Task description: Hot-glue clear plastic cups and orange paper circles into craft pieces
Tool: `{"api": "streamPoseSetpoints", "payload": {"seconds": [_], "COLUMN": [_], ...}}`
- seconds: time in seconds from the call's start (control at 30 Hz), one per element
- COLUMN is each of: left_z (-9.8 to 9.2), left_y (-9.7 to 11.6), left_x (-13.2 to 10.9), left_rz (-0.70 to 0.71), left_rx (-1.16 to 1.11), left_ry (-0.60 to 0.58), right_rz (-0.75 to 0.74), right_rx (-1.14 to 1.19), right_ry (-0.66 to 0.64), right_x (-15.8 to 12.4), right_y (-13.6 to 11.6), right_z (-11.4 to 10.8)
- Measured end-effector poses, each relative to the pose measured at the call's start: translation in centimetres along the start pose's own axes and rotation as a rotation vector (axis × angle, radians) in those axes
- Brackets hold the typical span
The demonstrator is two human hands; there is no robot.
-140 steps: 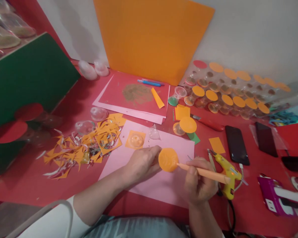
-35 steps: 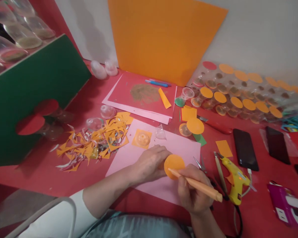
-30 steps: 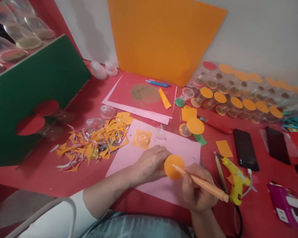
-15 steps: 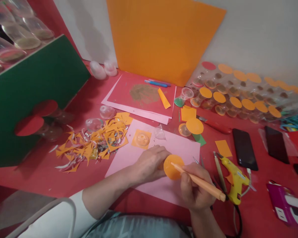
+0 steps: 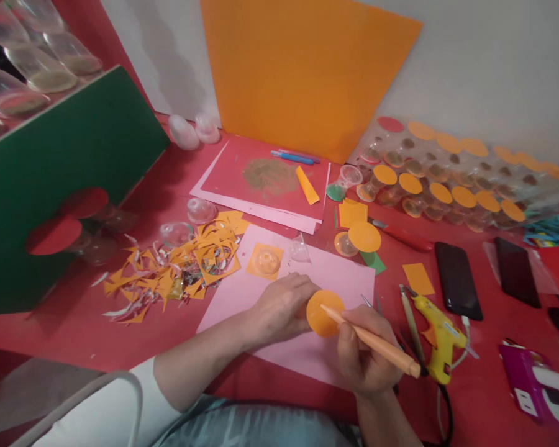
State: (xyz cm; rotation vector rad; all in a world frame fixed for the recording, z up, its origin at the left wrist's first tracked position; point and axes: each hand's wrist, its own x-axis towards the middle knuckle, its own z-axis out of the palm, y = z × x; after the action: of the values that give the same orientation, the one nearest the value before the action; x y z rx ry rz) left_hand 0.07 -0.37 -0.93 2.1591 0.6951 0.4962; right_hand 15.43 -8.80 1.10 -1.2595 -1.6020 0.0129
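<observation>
My left hand [image 5: 286, 307] is closed at the edge of a round orange paper disc [image 5: 320, 321], and what lies beneath the disc is mostly hidden. An orange felt-tip pen [image 5: 382, 347] is gripped in my right hand [image 5: 370, 360], its tip against the disc. Under both hands lies a pink sheet [image 5: 242, 298]. Just beyond my left hand, a clear plastic dome [image 5: 266, 259] rests on an orange paper square, beside a small clear cone-shaped plastic piece [image 5: 300, 248].
Orange paper scraps [image 5: 168, 279] are heaped at left. A yellow glue gun [image 5: 440, 335], a phone [image 5: 457, 279] and a red-handled tool [image 5: 407, 238] lie at right. Hourglasses with orange discs [image 5: 440, 193] line the back right. A green board [image 5: 65, 186] stands at left.
Almost nothing differs. The view has shifted very slightly, and the pen's tip stays on the disc with both hands in the same place.
</observation>
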Motion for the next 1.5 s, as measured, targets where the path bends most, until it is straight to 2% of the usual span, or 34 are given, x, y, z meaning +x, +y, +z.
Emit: {"api": "streamPoseSetpoints", "payload": {"seconds": [0.53, 0.87, 1.27, 1.33, 1.5], "left_z": [0.12, -0.06, 0.13, 0.06, -0.08], "left_y": [-0.17, 0.09, -0.13, -0.08, -0.1], "left_x": [-0.12, -0.02, -0.22, -0.16, -0.06], "left_rz": [0.012, -0.017, -0.003, -0.003, 0.009], "left_rx": [-0.022, -0.009, -0.008, -0.002, 0.012], "left_ry": [0.008, 0.0, 0.014, 0.006, 0.007], "right_rz": [0.005, 0.01, 0.034, 0.037, 0.079], "right_rx": [0.044, -0.004, 0.09, 0.115, 0.149], "right_ry": [-0.031, 0.048, -0.041, -0.007, 0.172], "right_x": [-0.24, -0.24, -0.24, -0.31, -0.83], "right_y": [0.04, 0.17, -0.44, -0.4, 0.27], "right_z": [0.07, -0.03, -0.07, -0.05, -0.08]}}
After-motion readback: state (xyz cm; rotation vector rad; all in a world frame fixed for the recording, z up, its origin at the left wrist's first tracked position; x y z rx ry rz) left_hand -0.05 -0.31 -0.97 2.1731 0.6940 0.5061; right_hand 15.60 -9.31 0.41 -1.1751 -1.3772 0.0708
